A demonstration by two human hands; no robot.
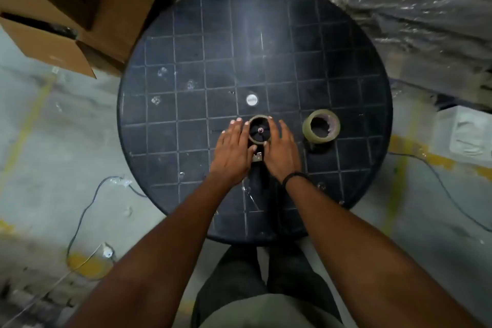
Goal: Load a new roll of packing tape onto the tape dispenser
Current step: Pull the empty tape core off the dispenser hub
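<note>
A black tape dispenser [259, 133] lies on the round dark table [332, 42], with a thin brown cardboard core around its spool and its metal blade [257, 157] toward me. My left hand [233, 148] rests flat against the dispenser's left side, fingers spread. My right hand [282, 149] lies against its right side, fingers along the core. The handle is mostly hidden between my wrists. A full roll of brownish packing tape [321, 126] lies flat on the table to the right, a hand's width from my right hand.
A small silver cap [251, 100] marks the table's centre, just beyond the dispenser. Open cardboard boxes [66, 16] stand at the far left. Plastic-wrapped stacks [399, 2] fill the back right. Cables [87, 210] trail over the concrete floor on both sides.
</note>
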